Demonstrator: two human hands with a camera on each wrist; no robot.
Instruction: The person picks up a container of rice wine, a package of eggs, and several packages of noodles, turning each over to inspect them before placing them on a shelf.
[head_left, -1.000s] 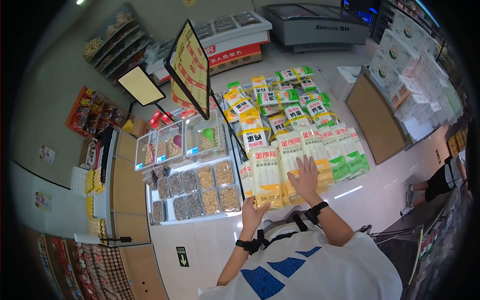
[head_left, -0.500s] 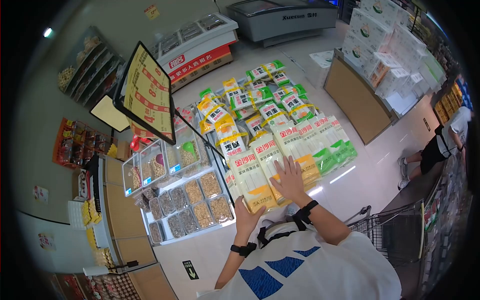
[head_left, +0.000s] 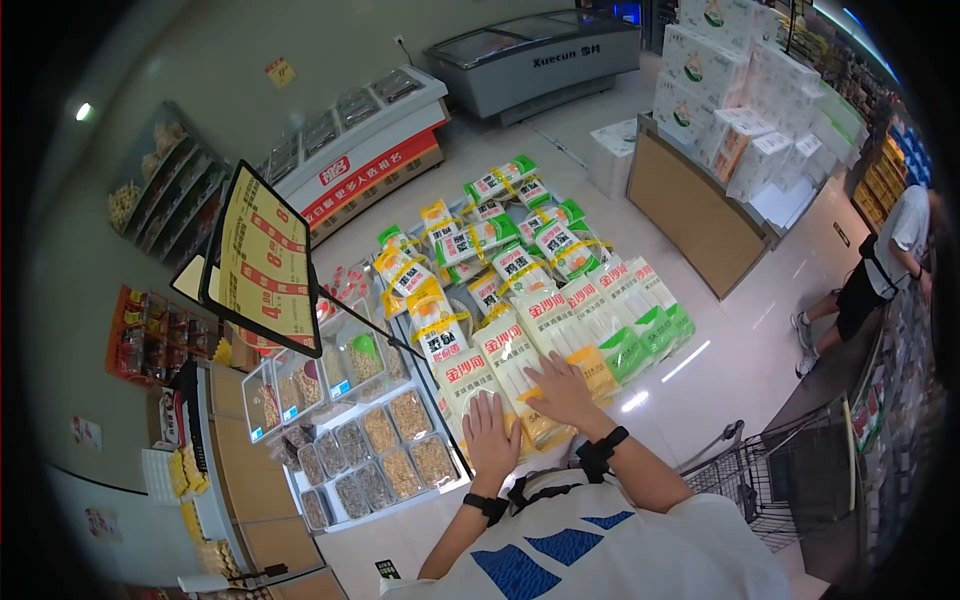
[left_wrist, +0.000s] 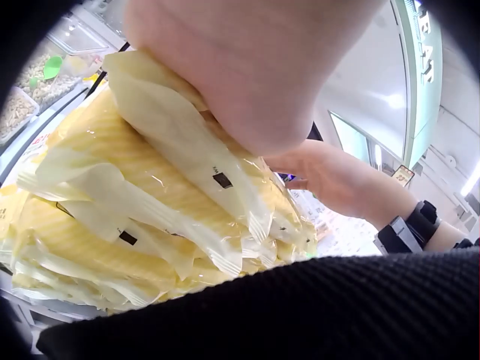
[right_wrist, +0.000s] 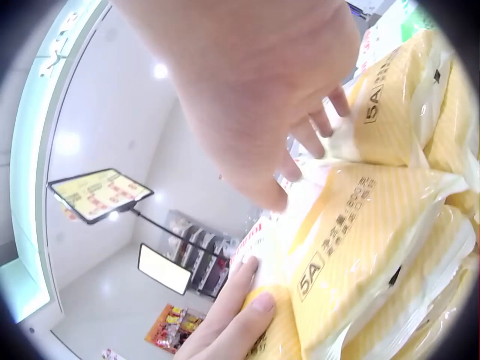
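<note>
Several noodle packs with yellow lower ends lie side by side in stacks along the near edge of a display. The left hand (head_left: 490, 440) rests flat on the leftmost pack (head_left: 468, 376), fingers extended. Spread fingers of the right hand (head_left: 562, 392) lie on the neighbouring pack (head_left: 508, 350). In the left wrist view the stacked pack ends (left_wrist: 150, 195) show beneath the left hand (left_wrist: 232, 67), with the right hand (left_wrist: 337, 176) beyond. The right wrist view has the right hand (right_wrist: 262, 112) over the packs (right_wrist: 345, 247) and the left hand's fingers (right_wrist: 244, 315) at the bottom.
Behind are banded noodle bundles (head_left: 475, 240). Left stand tubs of nuts and dried goods (head_left: 380, 428) and a price sign (head_left: 262, 258) on a pole. A cart (head_left: 770, 480), a person (head_left: 880, 270), stacked boxes (head_left: 700, 75) and a freezer (head_left: 535, 60) are also around.
The left hand has moved from the near lower corner of the leftmost pack onto its top. The right hand stays on the packs. The head view has shifted, showing more of the person at right.
</note>
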